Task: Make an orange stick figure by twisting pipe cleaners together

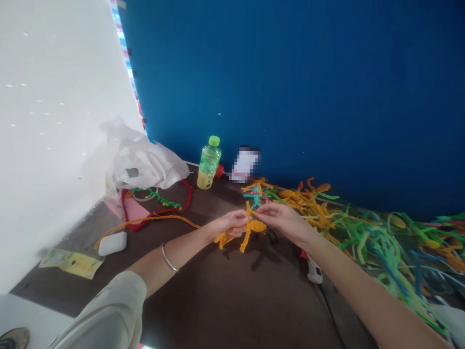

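My left hand and my right hand meet in the middle of the dark tabletop. Both pinch a twisted orange chenille-stem shape with several fuzzy limbs. A long orange pipe cleaner runs left from my left hand, apparently part of the same piece. Fingers hide the shape's centre. Beyond my right hand lies a tangled heap of orange, green and blue pipe cleaners.
A green-capped plastic bottle stands at the back, by a blurred white card. A white plastic bag, red cord, white case and paper note lie left. A white corded tool lies right. Blue and white walls close the back.
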### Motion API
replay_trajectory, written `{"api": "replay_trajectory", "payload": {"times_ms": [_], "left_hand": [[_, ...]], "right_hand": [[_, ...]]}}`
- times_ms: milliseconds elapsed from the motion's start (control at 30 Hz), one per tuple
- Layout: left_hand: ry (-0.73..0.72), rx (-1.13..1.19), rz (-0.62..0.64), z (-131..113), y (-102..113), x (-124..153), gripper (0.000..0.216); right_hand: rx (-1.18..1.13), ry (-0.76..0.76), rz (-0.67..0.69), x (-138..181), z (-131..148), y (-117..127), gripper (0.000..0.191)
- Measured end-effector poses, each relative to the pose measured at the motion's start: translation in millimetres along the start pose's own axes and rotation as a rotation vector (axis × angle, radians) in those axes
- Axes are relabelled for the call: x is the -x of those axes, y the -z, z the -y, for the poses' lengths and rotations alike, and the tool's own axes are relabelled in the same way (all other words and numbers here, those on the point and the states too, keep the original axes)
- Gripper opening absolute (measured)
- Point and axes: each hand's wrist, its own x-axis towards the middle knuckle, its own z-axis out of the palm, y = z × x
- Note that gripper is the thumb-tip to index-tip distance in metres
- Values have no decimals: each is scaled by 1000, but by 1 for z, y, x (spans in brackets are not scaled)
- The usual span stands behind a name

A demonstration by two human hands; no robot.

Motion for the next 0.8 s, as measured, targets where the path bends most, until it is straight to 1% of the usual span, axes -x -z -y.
{"api": "replay_trajectory", "payload": {"times_ms": [133,233,400,467,567,667,800], "left_hand": [[-21,-50,0,2,0,-1,31],[-33,-93,-10,3,-1,-1,35],[-20,-139,-63,5,1,-2,38],[-13,-137,-80,4,2,-2,38],[-2,-114,-55,3,3,-1,37],[27,-98,-7,2,2,2,36],[115,-117,43,-1,-1,6,36]], "right_hand": [[-83,-11,0,-1,-8,2,29],[-78,-8,-19,1,-6,2,28],[-32,33,21,5,-2,0,26],[-38,27,32,5,-2,0,27],[-62,6,63,1,-3,2,29],[-43,0,159,-4,-2,7,30],[38,20,400,-14,1,14,27]]}}
